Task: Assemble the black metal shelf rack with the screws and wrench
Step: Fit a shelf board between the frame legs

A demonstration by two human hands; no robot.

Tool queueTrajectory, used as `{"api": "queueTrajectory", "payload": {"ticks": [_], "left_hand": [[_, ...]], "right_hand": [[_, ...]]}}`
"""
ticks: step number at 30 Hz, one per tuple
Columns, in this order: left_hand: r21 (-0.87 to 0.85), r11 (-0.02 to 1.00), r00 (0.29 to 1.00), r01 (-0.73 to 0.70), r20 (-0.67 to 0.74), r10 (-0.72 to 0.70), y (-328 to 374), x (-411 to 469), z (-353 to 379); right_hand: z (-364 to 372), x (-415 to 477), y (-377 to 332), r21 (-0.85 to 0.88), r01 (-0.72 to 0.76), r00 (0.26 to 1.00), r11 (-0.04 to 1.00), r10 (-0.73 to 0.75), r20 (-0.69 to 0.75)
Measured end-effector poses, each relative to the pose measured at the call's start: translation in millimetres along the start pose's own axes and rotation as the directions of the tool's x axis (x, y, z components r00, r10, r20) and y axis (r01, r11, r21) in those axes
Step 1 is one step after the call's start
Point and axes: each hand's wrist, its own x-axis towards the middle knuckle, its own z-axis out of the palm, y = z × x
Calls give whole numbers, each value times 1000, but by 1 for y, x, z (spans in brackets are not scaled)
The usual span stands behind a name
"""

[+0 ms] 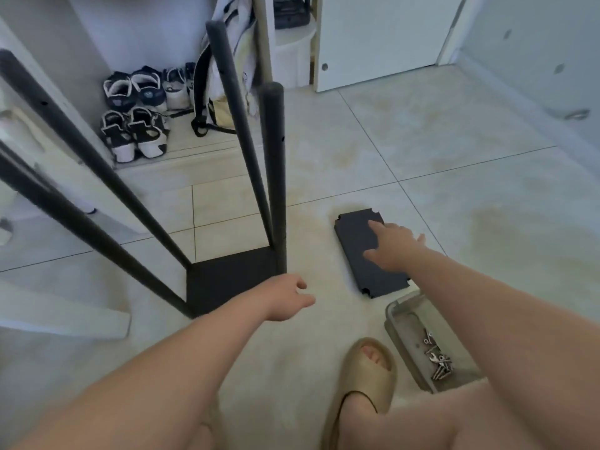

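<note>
Looks down from head height onto a pale tiled floor. Shows, left of centre, the partly built black rack: a black base shelf lying flat on the floor, with four black poles standing up from its corners.

Shows a loose black shelf panel flat on the floor just right of the rack and apart from it, with notched corners.

Reaches the right grip out over the panel's right half, fingers straight and spread, palm down on the panel, curled round nothing.

Holds the left grip just beside the near right corner of the base shelf, fingers loosely bent and relaxed, pinching nothing; cannot tell whether touching the shelf.

Shows a clear plastic tray on the floor near the panel's near end, holding a small pile of silver screws, with other small metal pieces in the pile too small to make out.

Shows a foot in a tan sandal between the two forearms, left of the tray.

Shows, far left, pairs of shoes against the wall, a hanging backpack beside them, and a white door further right.
</note>
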Motion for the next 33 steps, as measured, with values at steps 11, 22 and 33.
{"api": "queueTrajectory", "payload": {"ticks": [11,22,33], "left_hand": [[-354,929,994,111,31,-107,36,180,98],[-586,806,993,85,-21,-120,56,301,139],[-725,686,967,61,-126,-220,69,297,134]], "right_hand": [[79,149,99,-249,-84,989,965,112,101],[149,229,154,61,-118,985,991,109,132],[145,221,145,649,-180,982,739,174,73]]}}
